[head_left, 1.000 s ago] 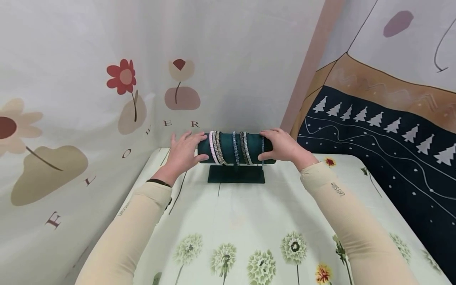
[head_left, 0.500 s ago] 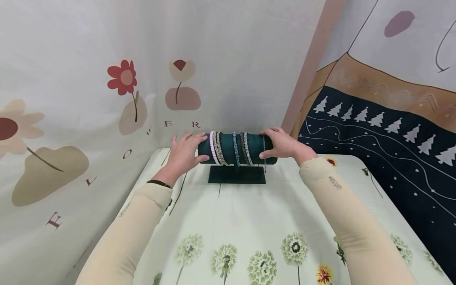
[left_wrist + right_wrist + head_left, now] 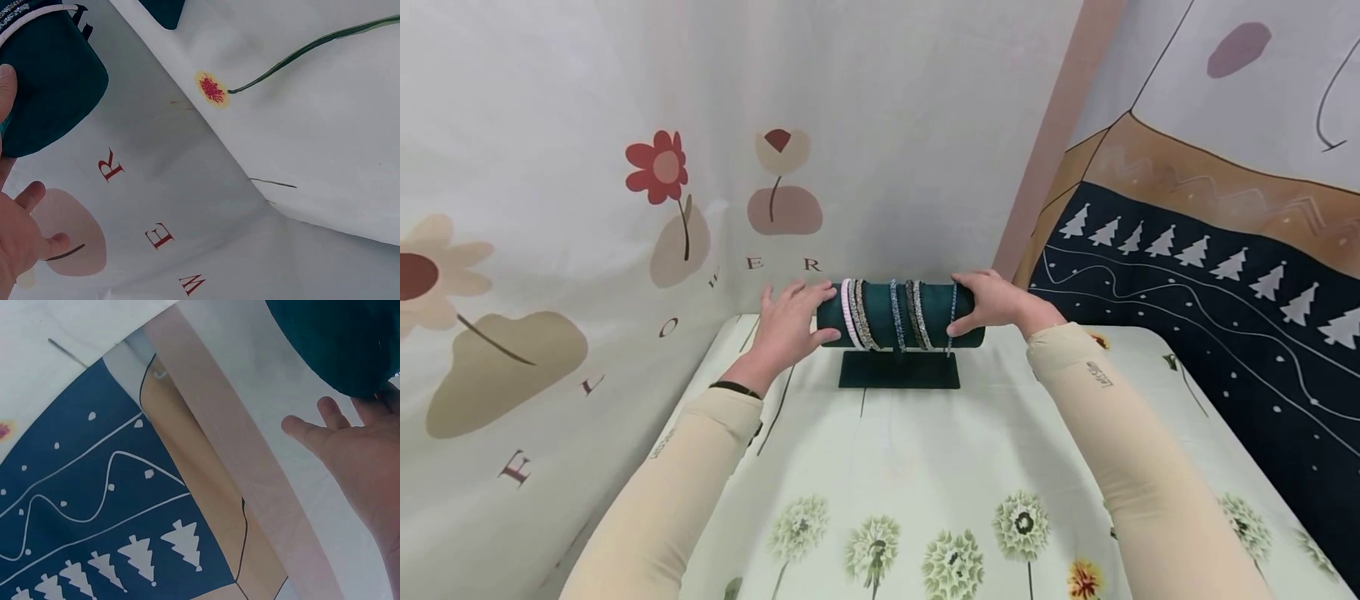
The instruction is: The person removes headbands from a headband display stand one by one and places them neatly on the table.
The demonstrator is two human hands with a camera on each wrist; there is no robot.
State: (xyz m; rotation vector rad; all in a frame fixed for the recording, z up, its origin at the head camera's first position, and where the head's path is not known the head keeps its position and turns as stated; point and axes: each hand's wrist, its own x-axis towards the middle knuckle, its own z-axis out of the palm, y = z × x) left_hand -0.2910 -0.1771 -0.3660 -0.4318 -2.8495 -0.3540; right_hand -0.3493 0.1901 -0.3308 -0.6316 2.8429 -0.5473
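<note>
head view, teal bracelet stand between left hand and right hand, hands gripping its opposite ends

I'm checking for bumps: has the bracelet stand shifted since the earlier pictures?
No; in the head view, the bracelet stand keeps its place against the printed R.

A person's right hand hid part of the bracelet stand at its right end. The left wrist view's edge cropped the left hand; lettering on the left sleeve appeared too small to read.
</note>
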